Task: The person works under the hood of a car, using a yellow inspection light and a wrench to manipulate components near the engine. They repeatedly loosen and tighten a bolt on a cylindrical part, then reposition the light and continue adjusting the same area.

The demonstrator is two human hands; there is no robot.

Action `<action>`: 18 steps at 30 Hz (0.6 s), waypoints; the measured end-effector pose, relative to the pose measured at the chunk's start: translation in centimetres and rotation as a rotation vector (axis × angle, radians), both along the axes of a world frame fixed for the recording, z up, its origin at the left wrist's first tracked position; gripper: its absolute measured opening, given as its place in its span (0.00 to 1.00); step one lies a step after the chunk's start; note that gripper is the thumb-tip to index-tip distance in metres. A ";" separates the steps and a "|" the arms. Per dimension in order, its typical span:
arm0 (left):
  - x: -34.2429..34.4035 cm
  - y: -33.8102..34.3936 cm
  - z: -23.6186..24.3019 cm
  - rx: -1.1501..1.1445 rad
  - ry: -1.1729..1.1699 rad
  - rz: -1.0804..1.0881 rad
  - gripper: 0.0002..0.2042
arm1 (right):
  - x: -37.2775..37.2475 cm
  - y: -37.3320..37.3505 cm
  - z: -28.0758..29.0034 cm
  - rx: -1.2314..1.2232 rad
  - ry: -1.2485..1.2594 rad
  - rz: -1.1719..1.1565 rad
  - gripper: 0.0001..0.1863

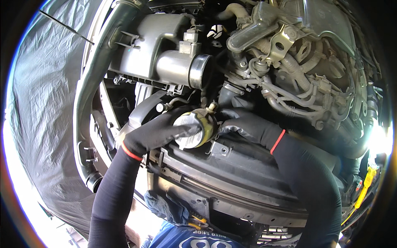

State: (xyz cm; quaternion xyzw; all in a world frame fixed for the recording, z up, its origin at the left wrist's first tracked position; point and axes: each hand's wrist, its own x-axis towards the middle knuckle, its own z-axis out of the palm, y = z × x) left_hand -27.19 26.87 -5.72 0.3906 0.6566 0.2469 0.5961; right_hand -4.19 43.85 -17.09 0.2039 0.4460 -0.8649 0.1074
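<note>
A round, yellowish fluid reservoir (191,131) with a pale labelled face is tilted toward me in the engine bay, above the front panel. My left hand (167,130), in a black glove, is closed around its left side, with the thumb across the labelled face. At the reservoir's right side, the curled fingers of my gloved right hand (244,126) press against it; the fingertips are partly hidden. A small pale fitting (212,107) sticks up from the reservoir's far edge. Near my left wrist lies a hose with a light round end (160,107).
Beyond my hands sits a black air filter box (144,41) with an open-ended round outlet (200,72). The engine (289,62), with its pipes and hoses, fills the far right. A thick black pipe (93,91) runs along the left beside a grey cover (45,95). A yellow-handled tool (366,188) is at right.
</note>
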 end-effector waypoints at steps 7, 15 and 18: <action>-2.2 -0.6 -2.2 0.333 0.219 -0.432 0.22 | -0.1 0.8 3.5 0.476 -0.040 0.215 0.21; -0.3 1.2 -1.3 -0.047 -0.202 -0.018 0.35 | 0.4 -1.1 6.1 0.376 0.038 0.119 0.46; -0.7 0.7 -1.8 0.371 0.099 -0.357 0.23 | 0.2 -1.8 5.4 0.491 -0.084 0.179 0.57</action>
